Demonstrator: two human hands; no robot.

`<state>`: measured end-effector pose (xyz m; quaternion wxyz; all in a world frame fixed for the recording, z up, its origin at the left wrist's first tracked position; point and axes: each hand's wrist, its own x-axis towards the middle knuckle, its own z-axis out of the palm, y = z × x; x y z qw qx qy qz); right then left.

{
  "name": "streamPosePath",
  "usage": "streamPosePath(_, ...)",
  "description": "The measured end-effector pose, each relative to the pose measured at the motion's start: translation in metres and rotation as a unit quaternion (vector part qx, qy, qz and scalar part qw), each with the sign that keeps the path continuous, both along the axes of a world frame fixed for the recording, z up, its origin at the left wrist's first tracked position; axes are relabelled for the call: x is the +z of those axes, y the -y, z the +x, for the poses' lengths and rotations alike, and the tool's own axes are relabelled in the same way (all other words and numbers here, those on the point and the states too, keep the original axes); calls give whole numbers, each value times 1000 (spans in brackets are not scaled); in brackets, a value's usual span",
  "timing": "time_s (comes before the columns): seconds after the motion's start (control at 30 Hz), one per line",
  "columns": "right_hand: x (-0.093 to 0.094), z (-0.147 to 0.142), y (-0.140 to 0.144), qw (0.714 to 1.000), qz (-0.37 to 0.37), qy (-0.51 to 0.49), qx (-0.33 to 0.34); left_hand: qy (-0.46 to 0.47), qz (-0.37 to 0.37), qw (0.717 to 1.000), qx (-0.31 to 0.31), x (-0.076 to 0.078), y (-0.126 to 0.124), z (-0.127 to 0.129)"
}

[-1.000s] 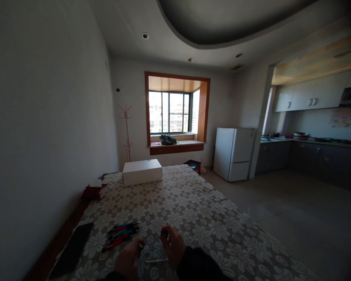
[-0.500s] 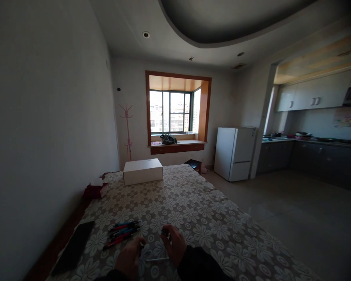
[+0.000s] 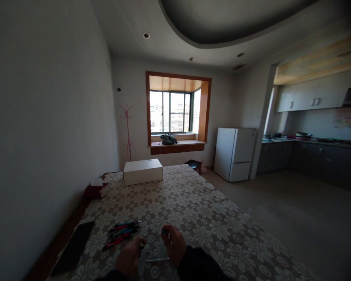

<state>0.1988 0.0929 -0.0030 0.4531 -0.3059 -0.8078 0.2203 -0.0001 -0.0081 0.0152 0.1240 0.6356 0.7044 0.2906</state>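
Low in the view, my left hand [image 3: 129, 255] is closed, with a small dark end showing at its fingertips; the kind of thing is too dark to make out. To its right my right hand [image 3: 175, 245] pinches a small piece with a bluish tint, mostly hidden by the fingers. A thin pale strip [image 3: 158, 259], perhaps the edge of something clear, lies between the hands near the cloth. Just beyond my left hand is a loose bunch of several pens [image 3: 123, 232], red, blue and black, on the flowered tablecloth [image 3: 204, 234].
A flat black slab [image 3: 73, 246] lies at the table's left edge. Farther back are a white box [image 3: 143, 171] and a dark red tissue box [image 3: 96, 191]. Beyond the table stand a stool [image 3: 193, 164] and a white fridge [image 3: 234, 153].
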Motion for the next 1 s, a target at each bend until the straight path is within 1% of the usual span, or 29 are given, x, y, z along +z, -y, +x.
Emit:
streamPosePath(0.17,-3,0,-1,999,-2,29,15,0,8,1000,-11,5,2,1)
streamPosePath(0.37,2,-1,3,1000,-1,-15,-2,-4,8,1000,-6,9,5,3)
streamPosePath(0.6,8,-1,8,999,24,-34,1,-11,2,1000,0,6,3,3)
streamPosePath(0.73,11,2,9,999,34,-35,19,-6,6,1000,-6,6,3,2)
streamPosePath(0.93,10,2,10,998,25,-53,30,9,9,1000,-10,8,4,3)
streamPosePath(1.0,9,1,11,998,23,-62,23,9,7,1000,-10,9,4,3)
